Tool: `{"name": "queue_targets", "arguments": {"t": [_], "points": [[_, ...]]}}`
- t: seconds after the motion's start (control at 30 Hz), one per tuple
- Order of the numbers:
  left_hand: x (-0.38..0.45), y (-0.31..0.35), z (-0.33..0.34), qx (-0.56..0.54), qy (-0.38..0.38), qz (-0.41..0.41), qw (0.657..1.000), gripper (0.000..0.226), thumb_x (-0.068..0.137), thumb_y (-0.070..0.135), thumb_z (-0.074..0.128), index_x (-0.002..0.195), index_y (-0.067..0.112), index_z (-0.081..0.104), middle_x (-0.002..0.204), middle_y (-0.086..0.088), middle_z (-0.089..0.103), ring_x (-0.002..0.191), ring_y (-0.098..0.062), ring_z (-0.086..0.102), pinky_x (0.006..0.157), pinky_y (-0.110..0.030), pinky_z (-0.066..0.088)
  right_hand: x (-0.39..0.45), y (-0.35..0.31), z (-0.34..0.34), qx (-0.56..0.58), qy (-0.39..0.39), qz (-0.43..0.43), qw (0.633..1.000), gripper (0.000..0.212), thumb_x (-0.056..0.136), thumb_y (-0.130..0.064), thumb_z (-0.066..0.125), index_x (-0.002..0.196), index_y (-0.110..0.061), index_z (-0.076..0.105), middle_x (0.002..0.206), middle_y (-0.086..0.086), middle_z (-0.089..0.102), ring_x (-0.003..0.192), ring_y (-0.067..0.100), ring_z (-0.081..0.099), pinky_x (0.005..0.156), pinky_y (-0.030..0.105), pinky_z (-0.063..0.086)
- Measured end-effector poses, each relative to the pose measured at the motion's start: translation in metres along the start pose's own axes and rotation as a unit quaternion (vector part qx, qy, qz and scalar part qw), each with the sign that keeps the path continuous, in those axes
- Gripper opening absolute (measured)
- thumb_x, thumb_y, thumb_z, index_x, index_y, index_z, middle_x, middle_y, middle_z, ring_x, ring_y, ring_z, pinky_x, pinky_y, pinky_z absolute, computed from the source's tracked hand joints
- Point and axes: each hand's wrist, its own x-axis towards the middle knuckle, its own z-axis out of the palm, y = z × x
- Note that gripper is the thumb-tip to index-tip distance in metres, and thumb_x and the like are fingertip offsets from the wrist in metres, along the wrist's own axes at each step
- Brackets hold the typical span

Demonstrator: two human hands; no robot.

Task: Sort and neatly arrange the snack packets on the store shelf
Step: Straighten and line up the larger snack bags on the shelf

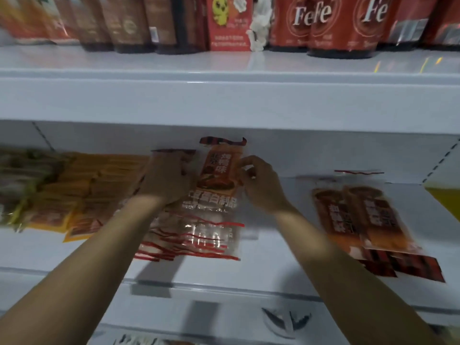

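A stack of clear snack packets with red stripes and an orange label [211, 195] lies in the middle of the white shelf [273, 232]. My left hand [165, 179] rests on the left side of the stack, fingers spread over a packet. My right hand [258, 183] pinches the right edge of the top packet near its upper end. Two more packets of the same kind [366, 217] lie askew on the shelf to the right.
A pile of yellow and orange packets [74, 195] fills the shelf's left part, with greenish packets [22, 175] at the far left. The shelf above carries brown pouches [129, 21], a red box [229, 23] and red Fefe bags [341, 26]. A yellow item [445, 200] sits far right.
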Motion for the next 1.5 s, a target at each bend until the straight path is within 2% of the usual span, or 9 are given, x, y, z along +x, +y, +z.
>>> {"name": "queue_targets", "arguments": {"t": [0.23,0.47,0.63,0.8,0.93,1.03,1.17,1.37,1.5], "points": [[0.007,-0.044,0.006,0.090,-0.019,0.041,0.995,0.024,0.092,0.050,0.045,0.096,0.035,0.064,0.086,0.007,0.070,0.094,-0.024,0.067,0.079,-0.042,0.057,-0.003,0.000,0.032,-0.042,0.003,-0.007,0.999,0.013,0.094,-0.017,0.068,0.089,-0.027,0.062,0.069,-0.017,0.062,0.057,-0.017,0.058,0.051,0.003,0.039],[-0.002,-0.041,0.004,0.114,-0.047,0.055,0.991,0.022,0.097,0.039,0.052,0.104,0.023,0.066,0.098,-0.005,0.076,0.111,-0.026,0.063,0.104,-0.041,0.034,-0.005,0.007,0.038,-0.074,0.023,0.021,0.997,0.003,0.094,-0.019,0.068,0.094,-0.021,0.070,0.080,-0.007,0.069,0.069,-0.004,0.062,0.057,0.003,0.040],[-0.003,-0.034,0.005,0.113,-0.039,0.054,0.991,0.012,0.090,0.035,0.056,0.082,0.028,0.060,0.099,0.003,0.072,0.101,-0.024,0.067,0.077,-0.031,0.041,-0.008,0.005,0.033,-0.084,0.023,0.029,0.996,0.009,0.097,-0.023,0.063,0.093,-0.023,0.071,0.077,-0.015,0.065,0.064,-0.017,0.058,0.056,0.001,0.038],[-0.004,0.002,0.011,0.050,-0.032,0.104,0.993,0.026,0.091,0.022,0.059,0.116,0.019,0.064,0.117,-0.009,0.065,0.115,-0.032,0.059,0.091,-0.041,0.047,-0.019,0.003,0.010,-0.054,0.042,0.042,0.997,0.011,0.101,-0.030,0.059,0.104,-0.022,0.066,0.074,0.000,0.067,0.050,-0.004,0.057,0.044,0.009,0.039],[-0.009,0.056,0.034,-0.004,-0.063,0.163,0.985,0.011,0.087,0.030,0.056,0.098,0.029,0.061,0.081,0.013,0.054,0.092,-0.021,0.061,0.075,-0.031,0.041,-0.035,0.029,-0.026,-0.066,0.079,0.072,0.992,0.005,0.101,-0.028,0.061,0.099,-0.024,0.063,0.071,0.007,0.067,0.045,0.002,0.053,0.041,0.013,0.038],[-0.012,0.103,0.051,-0.043,-0.154,0.159,0.974,0.023,0.094,0.033,0.060,0.116,0.027,0.065,0.099,0.008,0.066,0.101,-0.014,0.063,0.082,-0.025,0.042,-0.043,0.062,-0.070,-0.112,0.103,0.108,0.982,0.004,0.100,-0.026,0.062,0.099,-0.023,0.062,0.070,-0.002,0.064,0.051,0.001,0.054,0.045,0.010,0.038],[-0.014,0.154,0.089,-0.040,-0.200,0.158,0.966,0.024,0.096,0.035,0.060,0.119,0.029,0.064,0.114,0.007,0.069,0.111,-0.015,0.063,0.086,-0.022,0.039,-0.054,0.112,-0.139,-0.205,0.083,0.134,0.966,0.022,0.099,-0.037,0.055,0.090,-0.020,0.066,0.077,-0.003,0.071,0.065,0.012,0.064,0.064,0.033,0.055],[-0.031,0.220,0.151,-0.106,-0.288,0.179,0.935,0.016,0.094,0.011,0.059,0.101,0.022,0.067,0.098,0.008,0.060,0.086,-0.011,0.056,0.063,-0.004,0.040,-0.079,0.176,-0.213,-0.399,0.106,0.185,0.892,0.070,0.077,-0.071,0.044,0.121,-0.019,0.061,0.108,0.010,0.068,0.097,0.035,0.062,0.081,0.036,0.043],[-0.044,0.249,0.187,-0.133,-0.297,0.145,0.934,0.030,0.093,0.016,0.058,0.121,0.023,0.063,0.119,0.000,0.067,0.099,-0.019,0.064,0.078,-0.026,0.055,-0.088,0.178,-0.238,-0.339,0.076,0.253,0.903,0.093,0.074,-0.075,0.068,0.141,-0.016,0.044,0.125,0.020,0.056,0.116,0.044,0.054,0.099,0.045,0.045]]}}
